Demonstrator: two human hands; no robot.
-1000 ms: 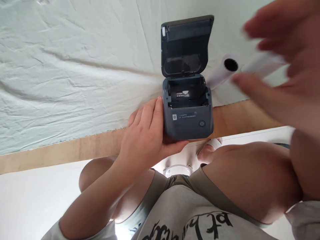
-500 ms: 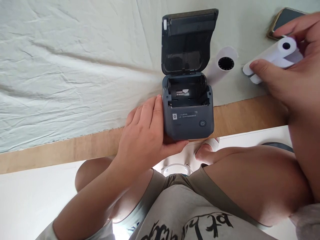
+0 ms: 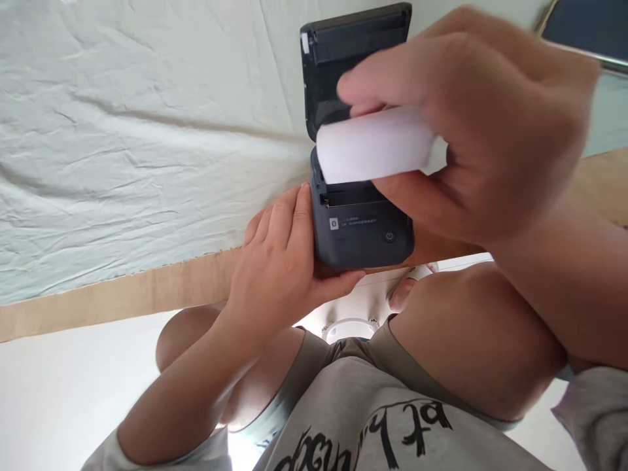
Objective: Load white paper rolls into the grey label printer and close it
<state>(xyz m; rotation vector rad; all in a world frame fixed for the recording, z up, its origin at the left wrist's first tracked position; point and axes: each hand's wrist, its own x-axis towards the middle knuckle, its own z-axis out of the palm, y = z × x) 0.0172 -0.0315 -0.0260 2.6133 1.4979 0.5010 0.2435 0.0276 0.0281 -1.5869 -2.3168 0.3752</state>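
A dark blue-grey label printer (image 3: 363,239) stands at the table's front edge, its black lid (image 3: 324,72) flipped up. My left hand (image 3: 279,255) grips the printer's left side, with the thumb along its front. Over the printer's paper bay is a white paper roll (image 3: 367,147), held by my right hand (image 3: 471,131) between thumb and fingers. The roll hides most of the bay, and I cannot tell whether it touches the printer. Blur softens the right hand's outline.
A pale green cloth (image 3: 147,144) with creases covers the table, leaving a bare wooden strip (image 3: 147,291) along the front. A phone (image 3: 589,29) lies at the upper right. My knees are below the table edge.
My right hand has carried the paper roll left, from beside the phone to above the printer's bay. It now blocks the view of the standing roll. The left hand keeps its hold.
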